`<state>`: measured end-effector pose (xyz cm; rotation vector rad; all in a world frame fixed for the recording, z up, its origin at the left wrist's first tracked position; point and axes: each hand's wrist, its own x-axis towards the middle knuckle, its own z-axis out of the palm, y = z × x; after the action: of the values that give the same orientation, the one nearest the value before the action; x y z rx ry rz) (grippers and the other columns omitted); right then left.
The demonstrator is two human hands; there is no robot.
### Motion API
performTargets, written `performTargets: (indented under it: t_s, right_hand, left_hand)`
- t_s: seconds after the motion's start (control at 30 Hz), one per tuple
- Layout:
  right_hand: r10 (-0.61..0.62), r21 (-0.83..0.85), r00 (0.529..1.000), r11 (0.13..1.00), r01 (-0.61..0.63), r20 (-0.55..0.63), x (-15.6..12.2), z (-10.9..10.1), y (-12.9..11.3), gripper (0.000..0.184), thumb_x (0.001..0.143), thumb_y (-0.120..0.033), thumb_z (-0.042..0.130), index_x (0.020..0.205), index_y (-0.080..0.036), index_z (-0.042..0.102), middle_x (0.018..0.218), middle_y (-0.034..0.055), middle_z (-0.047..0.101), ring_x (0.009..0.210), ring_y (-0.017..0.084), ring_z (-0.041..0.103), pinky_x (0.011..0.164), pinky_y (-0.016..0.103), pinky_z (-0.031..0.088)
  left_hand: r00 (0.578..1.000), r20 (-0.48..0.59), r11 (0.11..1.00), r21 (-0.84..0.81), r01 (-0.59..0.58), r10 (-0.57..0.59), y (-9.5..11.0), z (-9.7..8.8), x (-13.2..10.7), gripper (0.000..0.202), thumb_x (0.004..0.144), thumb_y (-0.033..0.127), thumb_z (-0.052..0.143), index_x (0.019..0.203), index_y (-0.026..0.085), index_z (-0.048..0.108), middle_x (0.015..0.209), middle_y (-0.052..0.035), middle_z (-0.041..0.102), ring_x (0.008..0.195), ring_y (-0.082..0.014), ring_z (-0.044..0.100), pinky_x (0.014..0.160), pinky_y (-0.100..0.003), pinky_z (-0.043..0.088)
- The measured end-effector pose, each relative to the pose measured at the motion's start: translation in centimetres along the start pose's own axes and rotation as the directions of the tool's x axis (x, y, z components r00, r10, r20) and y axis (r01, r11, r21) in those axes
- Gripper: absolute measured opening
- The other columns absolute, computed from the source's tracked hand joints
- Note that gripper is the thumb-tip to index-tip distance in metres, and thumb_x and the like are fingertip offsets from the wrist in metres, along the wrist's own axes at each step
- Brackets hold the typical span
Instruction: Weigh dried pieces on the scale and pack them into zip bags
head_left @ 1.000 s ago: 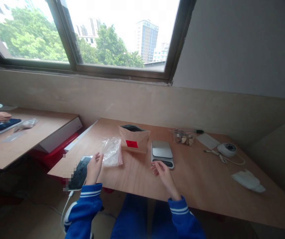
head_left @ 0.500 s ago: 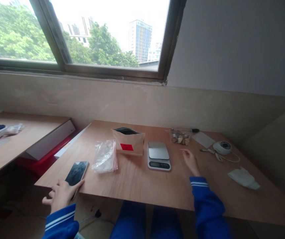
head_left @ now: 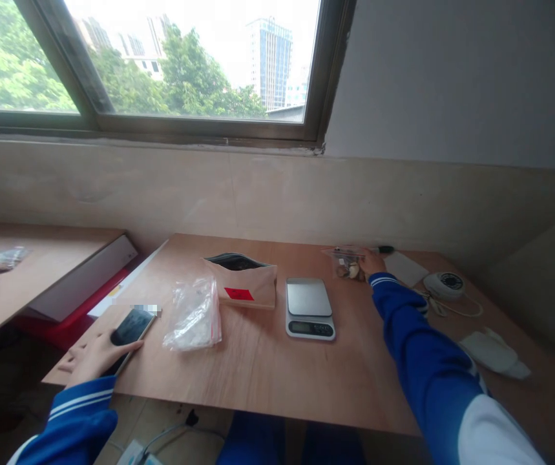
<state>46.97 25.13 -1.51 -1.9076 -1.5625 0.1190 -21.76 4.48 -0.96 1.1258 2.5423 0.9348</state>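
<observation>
The right hand [head_left: 371, 262] reaches from beside the scale [head_left: 309, 308] out to the clear bag of nuts [head_left: 345, 263] at the table's far edge and now touches it. The left hand [head_left: 94, 356] leaves the plastic bags [head_left: 193, 314] and lies flat at the phone [head_left: 130, 328].

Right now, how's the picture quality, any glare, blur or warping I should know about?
Head view: the sky through the window is blown out white, while the table is evenly lit with soft shadows. The wide lens tilts the window frame and stretches the right sleeve near the edge. A pixelated patch sits beside the phone.
</observation>
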Motion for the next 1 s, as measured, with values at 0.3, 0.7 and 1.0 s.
performTargets:
  t_s: [0.3, 0.7, 1.0]
  right_hand:
    - [0.090, -0.034, 0.995, 0.995, -0.091, -0.034, -1.1, -1.5, -2.0, 0.021, 0.077, -0.020, 0.060, 0.057, -0.016, 0.061, 0.075, 0.0148, 0.065, 0.098, 0.030, 0.055, 0.091, 0.050, 0.029]
    - [0.137, 0.275, 0.968, 0.959, -0.075, -0.212, -18.7, -8.5, -8.1, 0.048, 0.079, -0.055, 0.053, 0.084, -0.011, 0.072, 0.077, 0.0150, 0.072, 0.067, 0.025, 0.063, 0.067, 0.037, 0.047]
    - [0.052, 0.650, 0.964, 0.729, -0.215, 0.261, -30.5, -10.7, -19.6, 0.029, 0.075, -0.045, 0.065, 0.079, -0.017, 0.071, 0.078, 0.0077, 0.073, 0.070, 0.022, 0.067, 0.067, 0.032, 0.055]
  left_hand:
    - [0.994, -0.109, 0.983, 0.182, 0.015, 0.005, 4.2, 0.0, -6.9, 0.052, 0.078, 0.054, 0.049, 0.110, 0.014, 0.055, 0.117, -0.0177, 0.056, 0.122, -0.0458, 0.039, 0.093, -0.067, 0.032]
    - [0.724, 0.182, 0.548, -0.778, -0.308, 0.665, 12.2, 5.4, -29.9, 0.019, 0.087, 0.023, 0.047, 0.081, 0.020, 0.064, 0.082, -0.0064, 0.061, 0.070, -0.0157, 0.058, 0.063, -0.027, 0.048]
    - [0.642, 0.373, 0.537, -0.840, -0.072, 0.670, 17.5, 3.3, -30.7, 0.023, 0.091, 0.036, 0.046, 0.096, 0.018, 0.059, 0.087, -0.0058, 0.062, 0.075, -0.0152, 0.058, 0.070, -0.027, 0.046]
